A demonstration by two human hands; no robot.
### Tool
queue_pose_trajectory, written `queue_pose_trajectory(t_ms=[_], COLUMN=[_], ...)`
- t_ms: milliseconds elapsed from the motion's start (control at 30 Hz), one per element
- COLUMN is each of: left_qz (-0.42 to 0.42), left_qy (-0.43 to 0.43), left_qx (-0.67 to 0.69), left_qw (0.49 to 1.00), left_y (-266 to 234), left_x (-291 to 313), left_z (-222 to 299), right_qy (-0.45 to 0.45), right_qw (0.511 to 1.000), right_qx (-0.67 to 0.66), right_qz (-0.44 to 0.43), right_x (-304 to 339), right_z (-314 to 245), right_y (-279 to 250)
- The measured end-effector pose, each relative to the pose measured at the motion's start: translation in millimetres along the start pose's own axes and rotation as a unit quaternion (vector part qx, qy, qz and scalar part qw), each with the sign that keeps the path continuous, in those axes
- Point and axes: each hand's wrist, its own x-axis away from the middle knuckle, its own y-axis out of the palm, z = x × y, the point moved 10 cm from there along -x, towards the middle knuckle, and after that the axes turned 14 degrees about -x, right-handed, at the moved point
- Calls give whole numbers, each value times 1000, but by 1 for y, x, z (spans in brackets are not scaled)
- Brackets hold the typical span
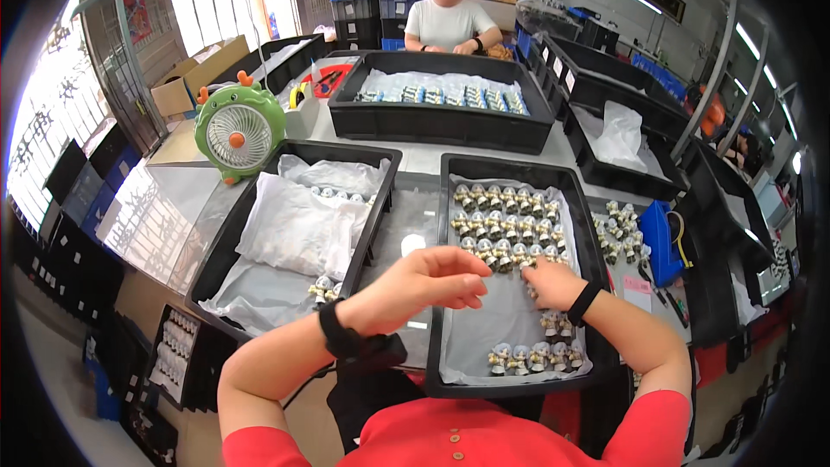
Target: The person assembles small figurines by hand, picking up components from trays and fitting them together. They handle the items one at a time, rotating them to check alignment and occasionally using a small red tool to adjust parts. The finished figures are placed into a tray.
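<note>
Your right hand (pixel 551 284) bends in at the third row of small white-and-gold figurines (pixel 503 253), counting from the far edge of the black rectangular plastic tray (pixel 586 233); whether it pinches one I cannot tell. Your left hand (pixel 437 281), fingers loosely spread, hangs over the tray's left edge. A knuckle or your black wristband (pixel 584 303) brushing close-set neighbours could topple them, and creases in the thin white liner (pixel 480 316) might tip others.
</note>
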Motion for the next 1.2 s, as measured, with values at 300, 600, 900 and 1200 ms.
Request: queue_pose_trajectory(t_ms=[300, 600, 900, 1200], left_qz=[99, 106, 107, 101], left_qy=[8, 107, 59, 68], left_qx=[22, 56, 86, 106], left_qw=[995, 987, 989, 987], left_y=[-8, -13, -12, -10], left_x=[-39, -42, -39, -42], left_z=[-51, -49, -59, -59], right_qy=[-122, -214, -226, -240], right_qw=[943, 778, 826, 849], right_qx=[-282, -531, -445, -383], right_qz=[128, 259, 262, 274], right_x=[11, 11, 10, 14], right_z=[-67, -86, -99, -101], right_y=[-88, -101, -101, -101])
